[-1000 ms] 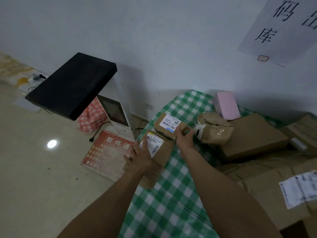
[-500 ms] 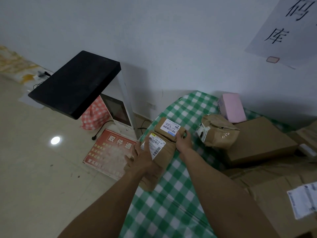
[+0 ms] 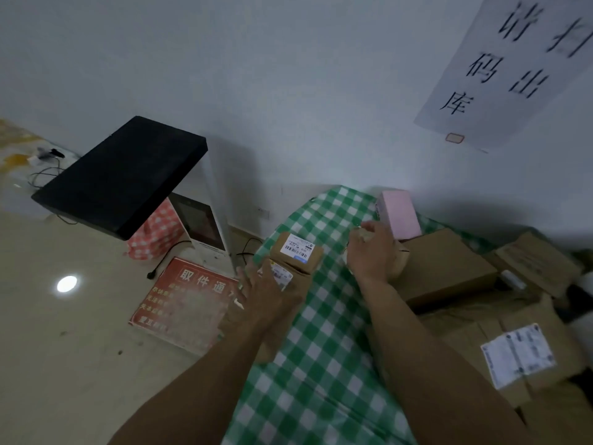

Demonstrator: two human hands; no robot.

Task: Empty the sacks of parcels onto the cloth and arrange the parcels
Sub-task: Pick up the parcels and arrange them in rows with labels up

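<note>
Parcels (image 3: 542,268) were piled at the right of the frame on a green checked cloth (image 3: 321,364) that ran from bottom centre up to the wall; the left hand (image 3: 266,293) lay flat, fingers spread and straight, on a labelled brown parcel (image 3: 282,276) at the cloth's left edge; just above it in the frame sat a small labelled box (image 3: 296,252), touching that parcel; the right hand (image 3: 372,248), right of centre, had its fingers curled over a crumpled paper parcel (image 3: 399,260), gripping it; that parcel sat against a wide flat carton (image 3: 449,268), with a pink box (image 3: 399,213) above it near the wall; a carton with a white label (image 3: 519,354) lay at lower right; on the floor at left stood a white kiosk with a black top (image 3: 122,175), a red sign (image 3: 186,300) below it and a red checked bag (image 3: 157,232) beside it; a paper notice (image 3: 513,59) hung at upper right.
</note>
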